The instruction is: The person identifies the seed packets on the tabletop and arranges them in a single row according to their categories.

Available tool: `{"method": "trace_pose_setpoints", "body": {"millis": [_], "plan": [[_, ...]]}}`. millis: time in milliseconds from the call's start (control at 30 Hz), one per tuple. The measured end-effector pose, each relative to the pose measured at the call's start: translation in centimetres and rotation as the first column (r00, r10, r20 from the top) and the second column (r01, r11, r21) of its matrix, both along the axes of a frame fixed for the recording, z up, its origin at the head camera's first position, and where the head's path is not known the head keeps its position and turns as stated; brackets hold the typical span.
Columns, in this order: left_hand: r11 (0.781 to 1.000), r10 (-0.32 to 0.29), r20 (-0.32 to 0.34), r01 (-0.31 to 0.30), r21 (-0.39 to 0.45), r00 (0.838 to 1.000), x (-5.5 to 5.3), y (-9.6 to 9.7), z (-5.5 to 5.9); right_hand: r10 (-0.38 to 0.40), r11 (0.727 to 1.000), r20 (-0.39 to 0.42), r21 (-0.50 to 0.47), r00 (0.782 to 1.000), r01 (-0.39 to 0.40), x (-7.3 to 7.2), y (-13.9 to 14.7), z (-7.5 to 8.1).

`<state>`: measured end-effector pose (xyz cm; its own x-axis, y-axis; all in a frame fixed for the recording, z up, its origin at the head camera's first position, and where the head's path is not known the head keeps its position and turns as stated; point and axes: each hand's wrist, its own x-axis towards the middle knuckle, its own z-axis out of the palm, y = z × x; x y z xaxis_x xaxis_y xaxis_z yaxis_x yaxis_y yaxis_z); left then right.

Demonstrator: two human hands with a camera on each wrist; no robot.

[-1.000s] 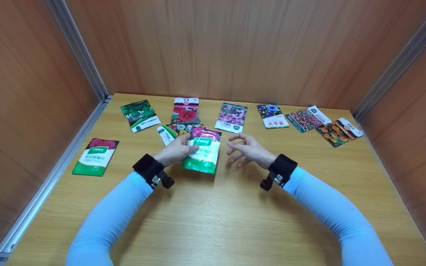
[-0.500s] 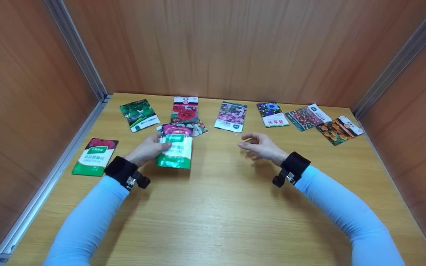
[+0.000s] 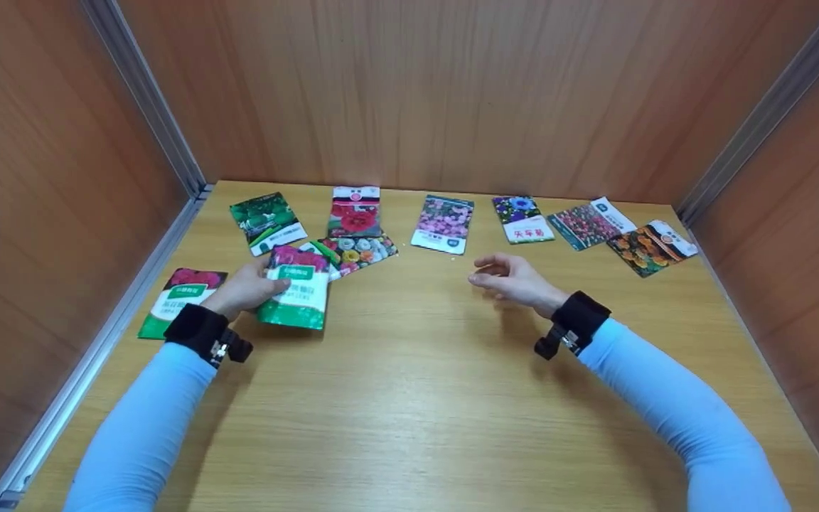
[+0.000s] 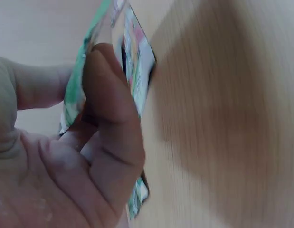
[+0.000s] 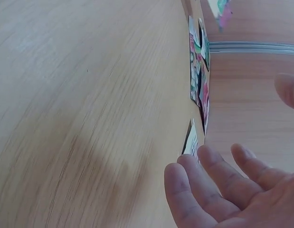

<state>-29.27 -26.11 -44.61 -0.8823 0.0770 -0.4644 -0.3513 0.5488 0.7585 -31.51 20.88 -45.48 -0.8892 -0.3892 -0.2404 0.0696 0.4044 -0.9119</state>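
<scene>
My left hand (image 3: 247, 288) pinches a green and white seed packet (image 3: 303, 295) with pink flowers on top, thumb on its front. In the left wrist view the packet (image 4: 76, 90) shows nearly edge-on between thumb and curled fingers. It is held above the table, its top edge overlapping a packet of multicoloured flowers (image 3: 363, 252). A matching green and white packet (image 3: 182, 302) lies at the left, partly covered by the left wrist. Over the table on the right, my right hand (image 3: 520, 281) holds nothing, its fingers loosely bent; the right wrist view shows these fingers (image 5: 218, 183) apart.
Along the back lie a green packet (image 3: 269, 222), a red-flower packet (image 3: 355, 213), a pink-flower packet (image 3: 443, 224), a blue-flower packet (image 3: 523, 220), a small-flower packet (image 3: 591, 224) and an orange-flower packet (image 3: 651, 249). Wooden panels (image 3: 438, 92) enclose the table (image 3: 409, 412).
My left hand has carried the packet leftward, uncovering more of the multicoloured packet and nearing the matching one. My right hand has shifted a little to the right.
</scene>
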Motion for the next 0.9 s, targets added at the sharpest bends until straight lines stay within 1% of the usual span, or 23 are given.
{"method": "trace_pose_setpoints", "body": {"millis": [33, 133, 267, 333, 433, 500, 533, 600, 667, 767, 900], "plan": [[0.999, 0.004, 0.005, -0.003, -0.033, 1.0, 0.0, -0.5, 0.0, -0.002, 1.0, 0.002, -0.001, 1.0, 0.002, 0.0, 0.1, 0.0], [0.996, 0.03, 0.014, -0.028, -0.087, 0.999, 0.2, -1.8, -0.1, -0.005, 1.0, 0.0, 0.0, 1.0, 0.005, 0.0, 0.2, -0.1], [0.986, 0.045, -0.02, -0.047, -0.159, 0.999, 0.4, -3.5, -0.4, -0.006, 1.0, -0.01, 0.001, 1.0, 0.006, 0.0, 0.5, -0.1], [0.978, 0.036, -0.028, -0.041, -0.204, 0.999, 0.5, -4.2, -0.6, -0.001, 1.0, -0.01, -0.001, 1.0, 0.001, 0.1, 0.6, -0.1], [0.971, 0.029, -0.023, -0.034, -0.235, 0.999, 0.7, -5.1, -1.1, -0.003, 1.0, -0.005, -0.002, 1.0, 0.003, 0.2, 0.8, -0.1], [0.963, -0.002, -0.039, -0.009, -0.271, 0.999, 0.8, -5.5, -1.3, -0.005, 1.0, -0.003, -0.002, 1.0, 0.005, 0.3, 0.9, -0.2], [0.959, -0.006, -0.047, -0.008, -0.283, 0.999, 0.9, -5.7, -1.4, -0.006, 1.0, -0.003, 0.0, 1.0, 0.006, 0.3, 1.0, -0.2], [0.943, -0.017, -0.072, -0.008, -0.333, 0.997, 1.1, -6.0, -1.6, -0.009, 1.0, -0.005, 0.002, 1.0, 0.009, 0.4, 1.0, -0.3], [0.921, -0.031, -0.1, -0.011, -0.39, 0.994, 1.3, -6.1, -1.7, -0.009, 1.0, -0.008, 0.001, 1.0, 0.009, 0.4, 1.0, -0.4], [0.893, -0.015, -0.134, -0.047, -0.448, 0.991, 1.5, -6.2, -1.7, -0.009, 1.0, -0.002, -0.004, 1.0, 0.009, 0.4, 1.1, -0.4], [0.854, -0.006, -0.194, -0.096, -0.512, 0.981, 2.0, -5.9, -1.8, -0.008, 1.0, 0.01, -0.016, 1.0, 0.008, 0.4, 1.1, -0.4]]}}
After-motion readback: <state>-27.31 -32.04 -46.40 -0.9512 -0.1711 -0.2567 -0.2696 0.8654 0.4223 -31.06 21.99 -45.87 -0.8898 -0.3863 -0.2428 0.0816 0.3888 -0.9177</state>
